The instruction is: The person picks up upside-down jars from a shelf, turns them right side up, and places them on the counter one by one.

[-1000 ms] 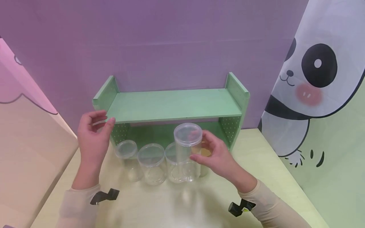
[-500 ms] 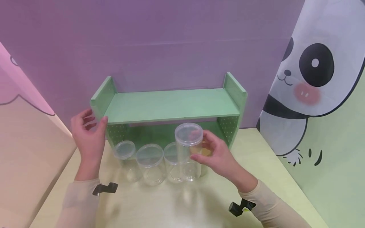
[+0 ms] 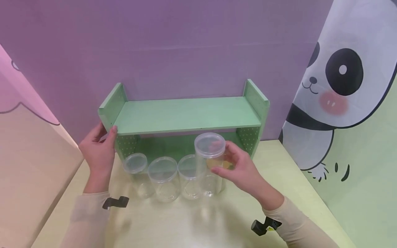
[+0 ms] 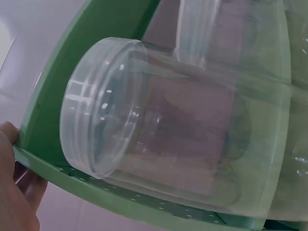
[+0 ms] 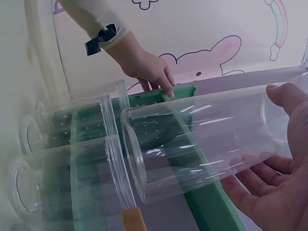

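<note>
My left hand (image 3: pixel 99 148) grips the left side panel of a green shelf (image 3: pixel 189 115), thumb on its front edge and fingers behind it. In my right hand (image 3: pixel 238 168) is a tall clear jar (image 3: pixel 209 172) with a clear lid, held upright from its right side by thumb and fingers. The right wrist view shows the base of this jar (image 5: pixel 159 149) level with the lids of the standing jars, so it is raised off the table. To its left stand a small-lidded jar (image 3: pixel 136 163), a wide jar (image 3: pixel 163 172) and another clear jar (image 3: pixel 187 168), partly covered by the held one.
The jars stand on a pale table (image 3: pixel 173 224) along the shelf's front. A yellowish patch (image 3: pixel 227 165) shows behind the right fingers. A purple wall (image 3: pixel 186 44) rises behind the shelf, and a panda-printed panel (image 3: pixel 344 103) bounds the right side.
My left hand has moved left and down and taken hold of the shelf's side panel. The right hand has shifted slightly to the right with the jar.
</note>
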A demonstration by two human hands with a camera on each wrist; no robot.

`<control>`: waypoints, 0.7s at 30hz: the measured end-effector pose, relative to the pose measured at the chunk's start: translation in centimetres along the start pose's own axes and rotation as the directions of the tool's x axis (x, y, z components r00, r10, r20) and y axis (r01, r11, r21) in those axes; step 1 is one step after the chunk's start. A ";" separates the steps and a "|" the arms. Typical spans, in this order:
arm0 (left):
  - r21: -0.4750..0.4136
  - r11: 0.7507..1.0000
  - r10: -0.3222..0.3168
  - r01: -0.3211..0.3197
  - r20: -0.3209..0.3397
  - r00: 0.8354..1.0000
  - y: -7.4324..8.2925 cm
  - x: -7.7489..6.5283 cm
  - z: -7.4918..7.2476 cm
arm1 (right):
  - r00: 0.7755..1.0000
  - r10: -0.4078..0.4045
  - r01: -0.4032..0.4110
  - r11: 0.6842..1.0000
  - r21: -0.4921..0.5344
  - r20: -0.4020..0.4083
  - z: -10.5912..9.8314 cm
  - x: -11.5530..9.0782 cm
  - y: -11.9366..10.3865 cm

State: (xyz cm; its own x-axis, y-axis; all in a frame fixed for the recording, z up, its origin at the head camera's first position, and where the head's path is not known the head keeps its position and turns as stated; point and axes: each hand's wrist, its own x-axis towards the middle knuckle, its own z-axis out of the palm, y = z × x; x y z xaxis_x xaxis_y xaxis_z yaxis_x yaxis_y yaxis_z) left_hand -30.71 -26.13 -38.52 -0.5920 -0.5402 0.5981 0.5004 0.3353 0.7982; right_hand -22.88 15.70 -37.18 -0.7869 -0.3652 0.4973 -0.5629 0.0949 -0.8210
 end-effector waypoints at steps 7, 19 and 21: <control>-0.066 0.996 0.048 -0.052 -0.058 0.997 -0.3 -0.4 0.3 | 0.998 -0.060 0.059 0.998 -0.011 -0.021 -1.8 -0.6 -0.2; -0.057 0.998 0.033 -0.037 -0.069 0.997 -0.5 -0.3 0.3 | 0.977 -0.134 0.132 0.991 -0.023 -0.164 -6.7 -1.8 0.9; -0.056 0.998 0.023 -0.027 -0.071 0.997 -0.5 -0.3 0.3 | 0.973 -0.137 0.138 0.990 -0.004 -0.184 -7.2 -1.9 1.5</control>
State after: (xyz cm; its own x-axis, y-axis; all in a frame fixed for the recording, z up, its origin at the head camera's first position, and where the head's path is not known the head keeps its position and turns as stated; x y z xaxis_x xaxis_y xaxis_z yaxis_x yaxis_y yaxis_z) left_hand -31.00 -25.91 -39.08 -0.5343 -0.5856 0.6096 0.5507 0.3059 0.7766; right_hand -24.03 23.25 -37.34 -0.7356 -0.1985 0.6477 -0.6673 0.0474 -0.7433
